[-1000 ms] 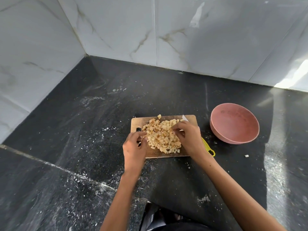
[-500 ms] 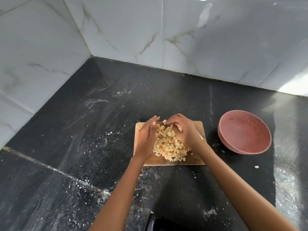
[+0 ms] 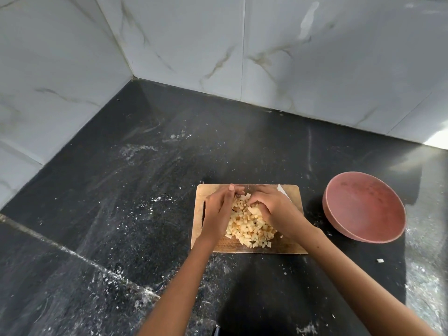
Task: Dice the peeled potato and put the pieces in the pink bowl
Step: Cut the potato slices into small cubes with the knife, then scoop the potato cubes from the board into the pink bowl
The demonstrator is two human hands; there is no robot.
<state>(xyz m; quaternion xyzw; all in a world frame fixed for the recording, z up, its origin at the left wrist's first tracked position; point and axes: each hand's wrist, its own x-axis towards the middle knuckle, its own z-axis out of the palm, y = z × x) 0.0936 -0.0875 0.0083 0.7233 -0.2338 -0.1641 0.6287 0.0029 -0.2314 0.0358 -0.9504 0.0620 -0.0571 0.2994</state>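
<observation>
Gathering: a heap of diced potato pieces (image 3: 249, 226) is cupped between both hands on the wooden cutting board (image 3: 294, 202).
Left hand (image 3: 218, 212): set on edge against the left side of the heap, fingers straight and held together, tips at the far end of the pile.
Right hand (image 3: 271, 209): laid over the right side of the heap, fingers curled down into the pieces; whether any are actually gripped cannot be told.
Pink bowl (image 3: 363, 207): stood on the black countertop (image 3: 121, 190) just right of the board, apart from both hands; no pieces are seen inside.
Knife: a blade tip (image 3: 282, 190) is seen on the board beyond the right hand.
Stray piece (image 3: 380, 260): left on the countertop below the bowl.
Surroundings: white marble-look wall tiles (image 3: 169, 44) are met by the countertop in a corner.
</observation>
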